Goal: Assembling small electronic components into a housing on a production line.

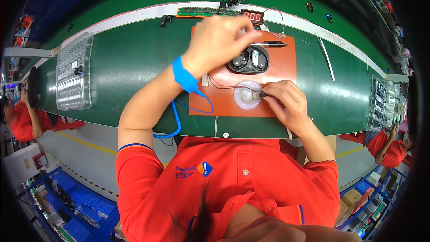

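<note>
- Your left hand (219,40), blurred, hangs over the far part of the orange mat (283,69); its fingers curl inward, but I cannot tell whether they grip anything.
- Your right hand (289,102) pinches 1 small dark piece (263,94) over the whitish round dish (242,103).
- The open black earbud case (247,64) lies on the mat, long axis running left to right, ahead and slightly left of your right fingertips.
- Of your 2 hands, the left is nearer that case, its fingertips just beyond it.
</note>
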`<state>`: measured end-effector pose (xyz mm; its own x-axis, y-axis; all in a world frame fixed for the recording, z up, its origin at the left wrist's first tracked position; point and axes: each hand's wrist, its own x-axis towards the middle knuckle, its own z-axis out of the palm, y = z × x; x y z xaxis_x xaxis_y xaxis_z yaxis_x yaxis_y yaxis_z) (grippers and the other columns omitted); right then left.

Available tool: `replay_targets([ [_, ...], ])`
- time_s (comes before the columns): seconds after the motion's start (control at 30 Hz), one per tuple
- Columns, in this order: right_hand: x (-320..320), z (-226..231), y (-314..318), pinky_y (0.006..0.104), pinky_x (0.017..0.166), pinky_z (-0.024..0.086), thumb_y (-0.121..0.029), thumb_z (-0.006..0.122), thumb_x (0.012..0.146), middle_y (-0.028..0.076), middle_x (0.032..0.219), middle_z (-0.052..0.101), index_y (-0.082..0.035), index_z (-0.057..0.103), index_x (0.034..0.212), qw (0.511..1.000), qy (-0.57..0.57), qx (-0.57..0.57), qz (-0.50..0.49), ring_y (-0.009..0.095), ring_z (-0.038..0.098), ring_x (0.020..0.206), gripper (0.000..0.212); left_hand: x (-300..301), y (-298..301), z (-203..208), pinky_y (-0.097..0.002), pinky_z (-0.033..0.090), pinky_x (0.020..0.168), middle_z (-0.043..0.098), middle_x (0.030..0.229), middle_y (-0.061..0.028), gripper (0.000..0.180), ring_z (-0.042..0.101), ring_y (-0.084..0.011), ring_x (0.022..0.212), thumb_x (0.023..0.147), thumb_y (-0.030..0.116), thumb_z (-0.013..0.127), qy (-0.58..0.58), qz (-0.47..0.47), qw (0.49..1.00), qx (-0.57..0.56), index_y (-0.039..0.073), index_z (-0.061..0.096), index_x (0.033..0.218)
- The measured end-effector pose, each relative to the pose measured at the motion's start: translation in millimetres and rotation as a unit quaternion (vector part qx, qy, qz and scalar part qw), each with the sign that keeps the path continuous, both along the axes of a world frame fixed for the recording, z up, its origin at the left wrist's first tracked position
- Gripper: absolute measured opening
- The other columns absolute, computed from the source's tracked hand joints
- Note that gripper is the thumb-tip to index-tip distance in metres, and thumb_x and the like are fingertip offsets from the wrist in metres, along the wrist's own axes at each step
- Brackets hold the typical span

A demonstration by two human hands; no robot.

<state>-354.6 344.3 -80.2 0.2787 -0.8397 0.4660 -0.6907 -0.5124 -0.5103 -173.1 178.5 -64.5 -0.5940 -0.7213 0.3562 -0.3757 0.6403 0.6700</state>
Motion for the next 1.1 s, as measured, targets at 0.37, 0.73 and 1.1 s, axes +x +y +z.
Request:
replay_targets([
  [0.37, -13.0, 5.5, -19.2, 0.0359, 0.068, 0.053, -0.001, 0.074, 0.069, 0.007, 0.09, 0.064, -0.003, 0.066, 0.093, 0.991, 0.055, -0.039, 0.114, 0.023, 0.065, 0.078, 0.026, 123.1, -54.9, -12.6, -0.0298, 0.051, 0.072, 0.069, 0.095, -0.0092, 0.019, 0.066, -0.0208, 0.084, 0.083, 0.018, 0.071, -0.015, 0.18, 0.984, -0.009, 0.007, 0.068, 0.098],
  [0.73, -142.2, -1.6, -171.9, 0.0301, 0.075, 0.049, -0.015, 0.066, 0.087, 0.009, 0.095, 0.066, -0.004, 0.066, 0.103, 0.924, 0.148, -0.004, -0.353, 0.02, 0.063, 0.086, 0.019, 121.2, -52.9, -35.0, -0.0388, 0.05, 0.082, 0.064, 0.107, -0.0089, 0.024, 0.06, -0.0305, 0.094, 0.081, 0.004, 0.066, -0.13, 0.09, 0.968, -0.196, 0.005, 0.066, 0.105],
  [1.1, -0.6, 8.1, -62.1, 0.0403, 0.077, 0.046, -0.021, 0.077, 0.071, 0.01, 0.098, 0.061, -0.006, 0.065, 0.102, 0.99, 0.114, -0.068, -0.042, 0.03, 0.057, 0.085, 0.037, 128.3, -52.4, -37.0, -0.0385, 0.05, 0.081, 0.066, 0.102, -0.0114, 0.022, 0.06, -0.0315, 0.092, 0.082, 0.001, 0.063, -0.109, 0.133, 0.965, -0.199, 0.004, 0.066, 0.104],
])
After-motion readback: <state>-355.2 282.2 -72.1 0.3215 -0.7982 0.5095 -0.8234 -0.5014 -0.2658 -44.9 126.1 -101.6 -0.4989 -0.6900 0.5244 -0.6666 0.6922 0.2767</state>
